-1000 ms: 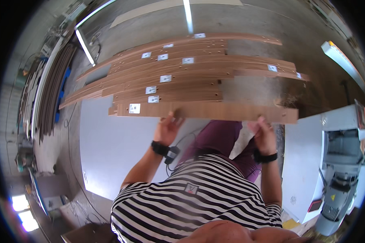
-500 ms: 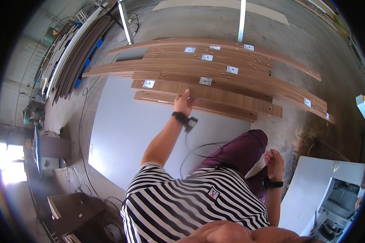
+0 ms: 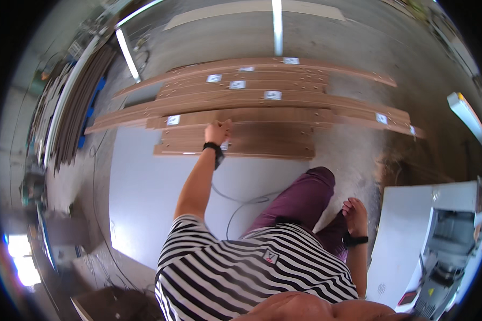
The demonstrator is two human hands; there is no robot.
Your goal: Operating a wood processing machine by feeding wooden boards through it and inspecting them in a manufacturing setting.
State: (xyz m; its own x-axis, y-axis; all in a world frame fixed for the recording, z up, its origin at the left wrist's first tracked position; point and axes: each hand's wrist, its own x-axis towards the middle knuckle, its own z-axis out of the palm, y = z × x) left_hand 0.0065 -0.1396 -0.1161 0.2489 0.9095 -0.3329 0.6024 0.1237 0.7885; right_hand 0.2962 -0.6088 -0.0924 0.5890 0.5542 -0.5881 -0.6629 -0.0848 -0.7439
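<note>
- A wood-grain board (image 3: 278,116) lay lengthwise across the person's view, on top of other boards, with a white label (image 3: 173,120) near its left end and small round holes toward its right end.
- The left hand (image 3: 218,132) was at that board's near edge, left of its middle, fingers curled in toward the wood (the hand was blurred, so whether it pinched the board or only touched it I could not tell).
- Just nearer the person lay more brown boards (image 3: 273,143), their edges almost in line; another label showed partly behind the left wrist.
- Beyond lay longer boards (image 3: 198,100), also labelled, reaching farther out on both sides.
- The nearer boards lay over a large pale panel (image 3: 144,184), and a thin dark cable (image 3: 260,200) looped across it.
- The right hand (image 3: 355,214) hung well apart from the boards, beside the purple trousers (image 3: 294,198), fingers loosely bent and parted, nothing in its grasp.
- Each wrist wore a black band, and the shirt (image 3: 235,273) was striped black and white.
- On the right stood a white cabinet (image 3: 396,230) with grey machinery; far left, long dark strips (image 3: 80,115) lay stacked.
</note>
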